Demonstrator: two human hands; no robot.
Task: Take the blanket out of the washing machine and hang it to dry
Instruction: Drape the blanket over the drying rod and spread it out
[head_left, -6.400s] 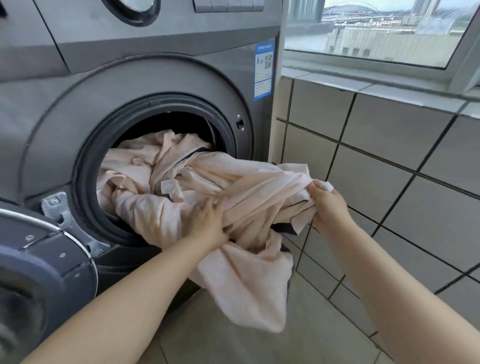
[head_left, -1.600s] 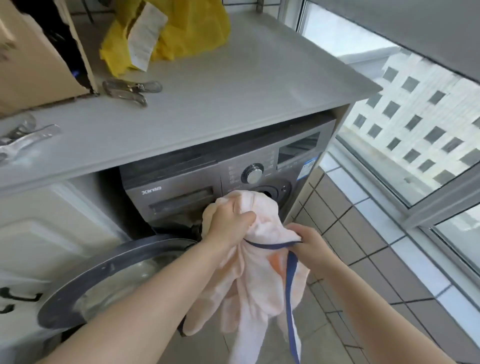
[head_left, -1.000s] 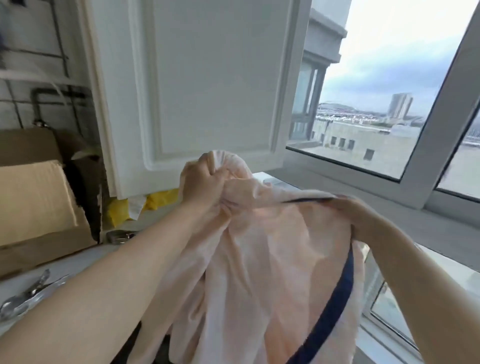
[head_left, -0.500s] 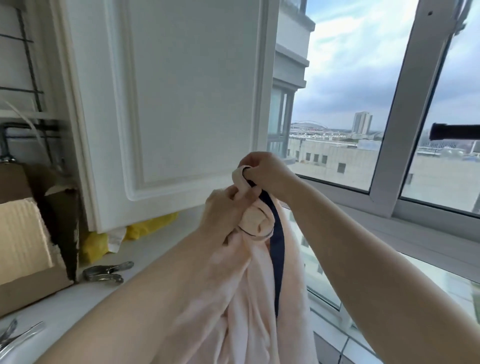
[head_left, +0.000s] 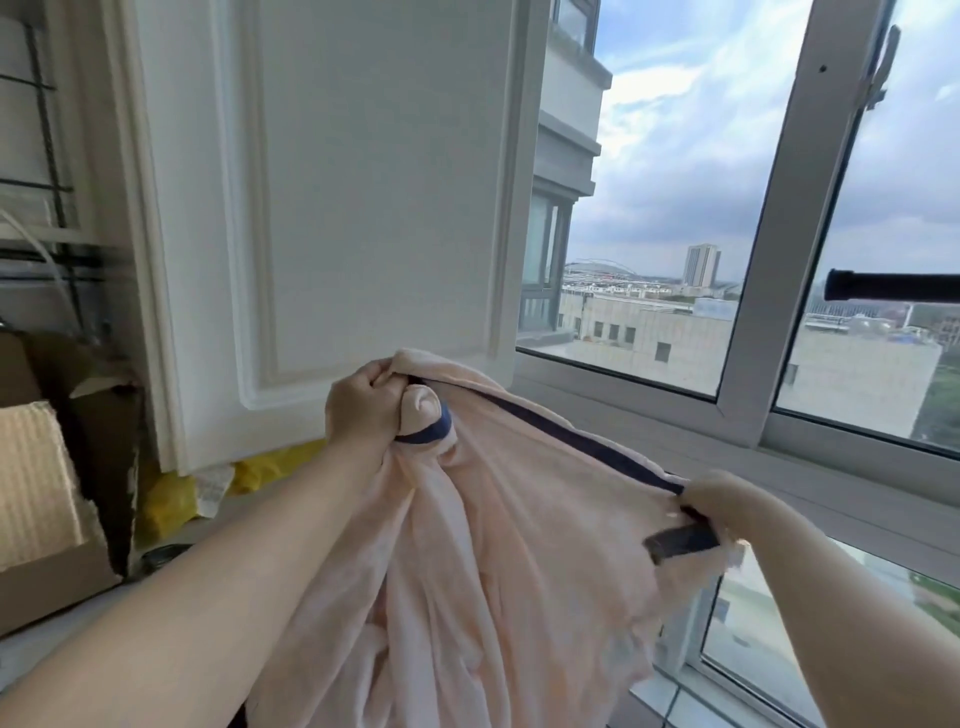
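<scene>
Item: laundry corner by a window, seen from the head camera.

Surface: pale desk (head_left: 67, 644) ran below and left of the left hand's fingers. A white panelled cabinet door (head_left: 332, 208) hung above them. To the right of both hands stood a white-framed window (head_left: 779, 270) showing buildings and cloudy sky. A dark rod (head_left: 893, 285) projected in from the right edge, above the right hand.

Containers: a torn cardboard box (head_left: 47, 519) sat on the desk, far left of the fingers, with a ribbed tan sheet visible inside; its other contents could not be told. A yellow bag (head_left: 171, 499) with a white label lay between the box and the left hand, under the door's lower edge.

Task item: pink blanket (head_left: 493, 571) with navy trim (head_left: 576, 441), held up in the air between both hands, the bulk draping down below them.

Left hand (head_left: 363, 410): fingers curled tight round a bunched corner of the blanket.

Right hand (head_left: 727, 504): fingers pinched on the trimmed edge, which stretched taut between the two hands.
</scene>
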